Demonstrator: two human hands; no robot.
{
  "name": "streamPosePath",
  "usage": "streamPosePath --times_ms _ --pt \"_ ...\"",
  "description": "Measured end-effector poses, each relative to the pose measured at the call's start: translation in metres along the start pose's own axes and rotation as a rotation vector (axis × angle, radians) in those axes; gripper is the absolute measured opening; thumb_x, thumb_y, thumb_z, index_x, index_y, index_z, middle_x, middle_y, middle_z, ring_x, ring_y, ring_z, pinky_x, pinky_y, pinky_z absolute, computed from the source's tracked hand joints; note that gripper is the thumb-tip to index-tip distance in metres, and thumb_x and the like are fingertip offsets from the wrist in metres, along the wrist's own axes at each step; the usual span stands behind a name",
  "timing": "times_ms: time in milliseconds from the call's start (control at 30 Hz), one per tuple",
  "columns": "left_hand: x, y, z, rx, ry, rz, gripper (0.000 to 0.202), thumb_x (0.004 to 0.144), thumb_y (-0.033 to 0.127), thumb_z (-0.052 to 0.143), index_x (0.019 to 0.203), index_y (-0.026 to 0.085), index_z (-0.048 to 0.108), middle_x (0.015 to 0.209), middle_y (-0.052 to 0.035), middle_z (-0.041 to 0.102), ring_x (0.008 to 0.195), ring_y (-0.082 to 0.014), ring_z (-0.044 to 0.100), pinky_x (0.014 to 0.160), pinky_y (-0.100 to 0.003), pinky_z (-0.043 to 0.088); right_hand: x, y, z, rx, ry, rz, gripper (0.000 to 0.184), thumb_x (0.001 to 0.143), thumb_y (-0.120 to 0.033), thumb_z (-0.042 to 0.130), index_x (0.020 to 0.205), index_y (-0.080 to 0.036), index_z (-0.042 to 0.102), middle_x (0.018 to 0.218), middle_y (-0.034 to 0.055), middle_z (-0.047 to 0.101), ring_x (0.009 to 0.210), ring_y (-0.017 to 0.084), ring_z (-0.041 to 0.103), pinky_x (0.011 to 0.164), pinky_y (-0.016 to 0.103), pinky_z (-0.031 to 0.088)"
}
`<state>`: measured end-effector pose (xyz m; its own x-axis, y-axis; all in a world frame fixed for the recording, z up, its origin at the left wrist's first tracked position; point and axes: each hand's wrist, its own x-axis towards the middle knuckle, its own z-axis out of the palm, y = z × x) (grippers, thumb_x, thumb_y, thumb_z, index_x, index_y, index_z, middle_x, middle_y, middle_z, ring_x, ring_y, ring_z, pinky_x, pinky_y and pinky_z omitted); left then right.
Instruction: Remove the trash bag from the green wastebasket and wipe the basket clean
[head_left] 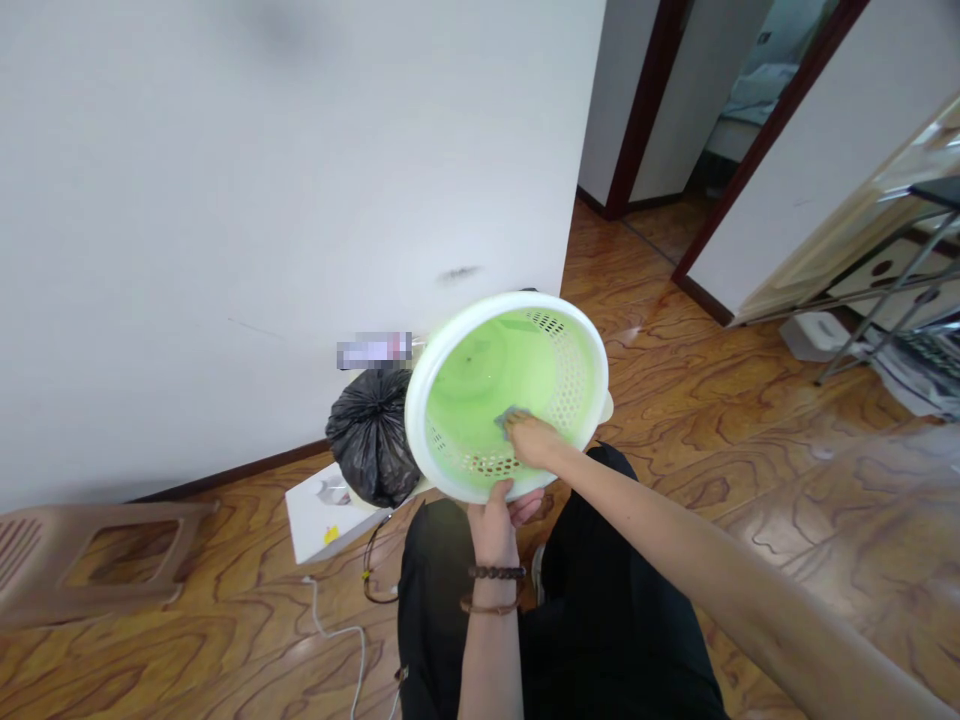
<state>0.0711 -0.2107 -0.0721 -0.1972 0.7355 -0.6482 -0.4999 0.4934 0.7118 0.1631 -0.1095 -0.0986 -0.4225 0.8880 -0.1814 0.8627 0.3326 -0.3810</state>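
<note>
The perforated basket point(472, 385), pale green inside with a white rim, is held up off the person's lap and tipped so that its opening faces the camera. The left hand point(495, 520) is clamped on the lower rim, thumb on the inside and fingers underneath. The right hand point(536, 440) reaches into the bowl and is closed over a small grey cloth point(512, 415), pressing it against the lower inside wall near the slotted holes; whether the fingers bunch the cloth or lay it flat is hard to tell from this angle. To wipe well here, the left hand probably needs a firm hold, since pressure from the cloth would tend to lever the light basket around that single grip point. Short strokes along the rows of holes, with the basket turned bit by bit, should reach the whole wall. A black bin bag point(373, 435) and a white box point(319, 515) sit just behind on the wooden floor point(750, 400).
</note>
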Motion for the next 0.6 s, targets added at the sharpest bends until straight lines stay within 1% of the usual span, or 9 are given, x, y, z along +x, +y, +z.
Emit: streamPosePath --times_ms 67,133,200,267,333,400,467,500,600 --pt "0.001 0.000 -0.005 -0.009 -0.007 0.016 0.034 0.070 0.014 0.059 0.102 0.005 0.053 0.076 -0.0132 0.068 0.060 -0.0244 0.067 0.056 -0.036 0.056 0.003 0.008 -0.002 -0.129 0.019 0.107 0.046 0.078 -0.010 0.044 0.123 0.001 0.050 0.132 0.0207 0.044 0.128 0.025 0.032 0.107 0.036 0.022" --pt "0.002 -0.002 -0.009 0.010 -0.026 0.026 0.035 0.070 0.015 0.060 0.103 0.007 0.053 0.076 -0.0121 0.068 0.061 -0.0238 0.067 0.054 -0.035 0.056 0.007 0.006 0.000 -0.142 0.004 0.178 0.046 0.077 -0.011 0.045 0.121 0.002 0.051 0.131 0.0225 0.044 0.127 0.027 0.033 0.106 0.037 0.025" --pt "0.003 -0.005 -0.012 0.036 -0.027 0.025 0.036 0.070 0.015 0.060 0.104 0.008 0.054 0.072 -0.0101 0.067 0.060 -0.0235 0.067 0.053 -0.034 0.056 0.011 -0.007 0.006 -0.046 -0.035 0.154 0.046 0.080 -0.014 0.043 0.124 -0.002 0.050 0.130 0.0194 0.047 0.123 0.026 0.040 0.102 0.036 0.032" --pt "0.004 -0.009 -0.015 0.050 -0.014 0.019 0.036 0.069 0.015 0.061 0.104 0.007 0.054 0.066 -0.0088 0.066 0.059 -0.0237 0.067 0.053 -0.034 0.055 0.012 -0.022 0.011 0.084 -0.050 0.062 0.046 0.084 -0.018 0.038 0.128 -0.008 0.047 0.131 0.0135 0.048 0.119 0.023 0.045 0.099 0.034 0.036" --pt "0.004 -0.011 -0.017 0.040 -0.005 0.009 0.036 0.068 0.016 0.061 0.102 0.007 0.055 0.065 -0.0088 0.066 0.059 -0.0242 0.067 0.052 -0.035 0.055 0.012 -0.031 0.015 0.170 -0.037 -0.026 0.045 0.088 -0.021 0.031 0.130 -0.012 0.046 0.132 0.0081 0.048 0.119 0.020 0.046 0.100 0.032 0.036" --pt "0.005 -0.011 -0.019 0.009 -0.005 0.002 0.034 0.069 0.016 0.061 0.100 0.005 0.055 0.067 -0.0106 0.067 0.060 -0.0244 0.067 0.053 -0.035 0.056 0.012 -0.032 0.016 0.179 -0.021 -0.090 0.045 0.089 -0.022 0.029 0.129 -0.013 0.046 0.133 0.0061 0.047 0.123 0.019 0.042 0.102 0.030 0.033" --pt "0.005 -0.010 -0.021 -0.024 -0.006 -0.004 0.033 0.069 0.017 0.060 0.099 0.004 0.055 0.071 -0.0126 0.068 0.060 -0.0244 0.067 0.054 -0.034 0.056 0.012 -0.025 0.016 0.118 -0.016 -0.120 0.044 0.087 -0.018 0.031 0.128 -0.011 0.048 0.132 0.0079 0.048 0.123 0.019 0.041 0.102 0.030 0.033" --pt "0.006 -0.008 -0.022 -0.035 -0.005 -0.006 0.032 0.069 0.017 0.060 0.098 0.004 0.055 0.073 -0.0133 0.068 0.060 -0.0242 0.067 0.054 -0.033 0.056 0.013 -0.020 0.016 0.069 -0.016 -0.111 0.044 0.085 -0.016 0.034 0.126 -0.010 0.049 0.130 0.0101 0.050 0.122 0.020 0.042 0.101 0.031 0.033" --pt "0.005 -0.004 -0.024 -0.040 -0.001 -0.008 0.033 0.069 0.016 0.061 0.099 0.005 0.054 0.075 -0.0133 0.068 0.060 -0.0237 0.067 0.053 -0.032 0.056 0.016 -0.006 0.017 -0.065 0.001 0.012 0.045 0.077 -0.010 0.040 0.120 -0.004 0.053 0.123 0.0169 0.054 0.118 0.024 0.045 0.098 0.034 0.036"
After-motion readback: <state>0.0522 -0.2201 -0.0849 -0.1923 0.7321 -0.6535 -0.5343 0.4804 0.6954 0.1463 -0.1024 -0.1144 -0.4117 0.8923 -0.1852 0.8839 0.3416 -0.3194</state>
